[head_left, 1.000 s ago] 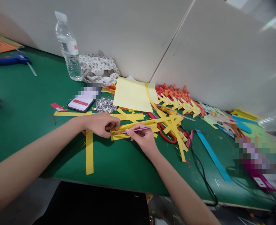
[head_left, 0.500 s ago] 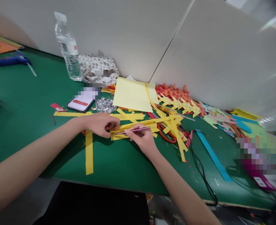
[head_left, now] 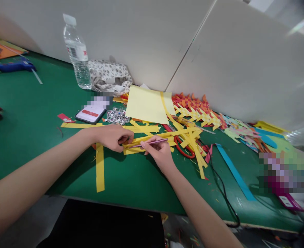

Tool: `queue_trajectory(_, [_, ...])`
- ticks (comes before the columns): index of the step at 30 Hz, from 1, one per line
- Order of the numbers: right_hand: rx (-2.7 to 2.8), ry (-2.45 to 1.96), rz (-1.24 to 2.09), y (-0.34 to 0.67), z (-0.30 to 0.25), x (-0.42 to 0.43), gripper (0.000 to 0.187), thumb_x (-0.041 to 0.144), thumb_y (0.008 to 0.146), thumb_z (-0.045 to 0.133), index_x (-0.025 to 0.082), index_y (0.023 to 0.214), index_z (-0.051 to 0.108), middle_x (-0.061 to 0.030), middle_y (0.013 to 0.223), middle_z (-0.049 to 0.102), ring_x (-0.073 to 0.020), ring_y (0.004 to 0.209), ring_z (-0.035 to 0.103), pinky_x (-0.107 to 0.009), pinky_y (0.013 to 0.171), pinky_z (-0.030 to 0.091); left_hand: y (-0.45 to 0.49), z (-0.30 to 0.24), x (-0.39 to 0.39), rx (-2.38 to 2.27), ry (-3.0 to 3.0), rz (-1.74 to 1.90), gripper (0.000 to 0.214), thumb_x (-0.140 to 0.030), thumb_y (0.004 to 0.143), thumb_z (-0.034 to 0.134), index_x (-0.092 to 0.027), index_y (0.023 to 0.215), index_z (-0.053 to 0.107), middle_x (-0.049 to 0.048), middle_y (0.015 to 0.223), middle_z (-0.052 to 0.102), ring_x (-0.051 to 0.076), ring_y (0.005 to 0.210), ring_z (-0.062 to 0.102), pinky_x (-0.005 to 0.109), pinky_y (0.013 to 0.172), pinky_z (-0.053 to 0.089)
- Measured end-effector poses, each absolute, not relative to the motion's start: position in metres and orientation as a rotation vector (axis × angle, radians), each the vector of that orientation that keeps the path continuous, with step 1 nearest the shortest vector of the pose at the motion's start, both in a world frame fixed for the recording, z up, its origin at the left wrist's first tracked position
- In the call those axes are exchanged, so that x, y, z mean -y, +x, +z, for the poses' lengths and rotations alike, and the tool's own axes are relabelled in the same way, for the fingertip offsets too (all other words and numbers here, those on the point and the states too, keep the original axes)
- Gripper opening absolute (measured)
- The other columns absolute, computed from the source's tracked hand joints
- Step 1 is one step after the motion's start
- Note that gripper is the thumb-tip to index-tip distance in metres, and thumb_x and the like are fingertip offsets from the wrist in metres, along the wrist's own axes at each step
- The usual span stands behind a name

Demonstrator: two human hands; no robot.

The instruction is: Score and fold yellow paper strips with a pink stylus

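My left hand (head_left: 113, 136) is closed, its fingertips pinching the left end of a bundle of yellow paper strips (head_left: 152, 138) on the green table (head_left: 38, 103). My right hand (head_left: 159, 151) is closed on a thin pink stick-like tool (head_left: 149, 143), which lies along the strips and points left toward my left fingers. More loose yellow strips (head_left: 99, 167) lie around and under both hands.
A water bottle (head_left: 77, 51) and a patterned cloth (head_left: 107, 75) stand at the back wall. A phone (head_left: 90, 114), a heap of small shiny bits (head_left: 117, 115), a pale yellow sheet (head_left: 148, 104), red scissors (head_left: 182, 146), woven paper fish (head_left: 198, 108), a blue strip (head_left: 234, 170) and a black cable (head_left: 222, 193) are spread about.
Both hands stay on the yellow strips; my right hand and the pink tool have shifted only slightly. The view moved a little.
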State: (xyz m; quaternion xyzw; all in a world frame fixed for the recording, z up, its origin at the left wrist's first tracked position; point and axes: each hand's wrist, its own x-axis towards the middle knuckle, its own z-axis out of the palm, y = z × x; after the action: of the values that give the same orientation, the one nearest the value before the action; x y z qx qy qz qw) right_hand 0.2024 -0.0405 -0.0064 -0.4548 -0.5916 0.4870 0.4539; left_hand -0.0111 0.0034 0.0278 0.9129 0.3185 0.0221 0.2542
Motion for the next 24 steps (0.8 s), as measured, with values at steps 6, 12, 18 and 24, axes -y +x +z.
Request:
queue_trajectory(6, [1.395,-1.12,1.195,0.2016,-0.0025,0.0413,0.023,0.034,0.067,0.076,0.02,0.067,0.058,0.0023,0.059,0.065,-0.011,0.047,0.057,-0.025,0.048,0.049,-0.0126,0.0257,-0.0045,-0.853,2.46,0.086,0.018,-0.019,0.065,0.054,-0.021,0.082,0.051,-0.0055,0.063,0.053,0.01,0.055,0.048,0.024,0.059,0.032])
queue_trajectory(12, [1.456,-1.09,1.223,0.2007,-0.0031,0.0423,0.022,0.035,0.066,0.077,0.019,0.069,0.062,-0.0007,0.064,0.068,-0.0125,0.051,0.059,-0.025,0.049,0.049,-0.0159,0.0247,-0.0064,-0.809,2.391,0.092,0.02,-0.018,0.065,0.055,-0.02,0.084,0.051,-0.0059,0.062,0.052,0.01,0.055,0.048,0.023,0.056,0.032])
queue_trajectory(18, [1.51,-1.089,1.217,0.2024,-0.0051,0.0404,0.021,0.035,0.067,0.076,0.019,0.069,0.063,-0.0006,0.064,0.067,-0.0125,0.051,0.058,-0.025,0.049,0.047,-0.0149,0.0272,-0.0055,-0.835,2.384,0.056,0.022,-0.016,0.064,0.057,-0.02,0.085,0.051,-0.0069,0.062,0.051,0.01,0.055,0.048,0.024,0.059,0.032])
queue_trajectory(24, [1.518,-1.103,1.21,0.2013,-0.005,0.0398,0.021,0.035,0.068,0.076,0.019,0.069,0.063,-0.0011,0.065,0.067,-0.0124,0.051,0.059,-0.025,0.05,0.047,-0.0138,0.027,-0.006,-0.842,2.379,0.042,0.023,-0.015,0.063,0.056,-0.02,0.085,0.051,-0.0066,0.063,0.052,0.01,0.056,0.049,0.023,0.058,0.032])
